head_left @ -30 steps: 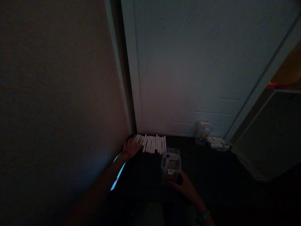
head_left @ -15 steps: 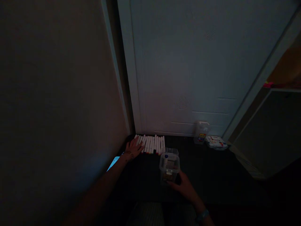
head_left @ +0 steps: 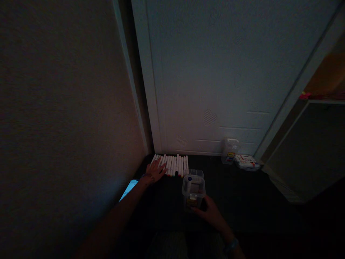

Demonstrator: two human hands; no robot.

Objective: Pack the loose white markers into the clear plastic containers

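Note:
A row of white markers (head_left: 174,164) with coloured ends lies side by side at the back of the dark table. My left hand (head_left: 156,172) rests on the left part of this row, palm down and fingers spread. Nearer to me stands a clear plastic box (head_left: 194,190) with its top open and its lid tipped back behind it. One marker with a blue end (head_left: 189,179) stands inside the box. My right hand (head_left: 210,213) grips the box from its right and front side, thumb at the front; some of its fingers are hidden behind the box.
Another clear plastic box (head_left: 229,151) with a colourful label stands at the back right, against the white panel (head_left: 188,90). Beside it lies a pack of markers (head_left: 247,162). A lit phone (head_left: 129,189) is at the left, by the wall (head_left: 81,108). The room is dim.
My left hand has shifted slightly to the right over the markers. My right hand and the box stay nearly where they were.

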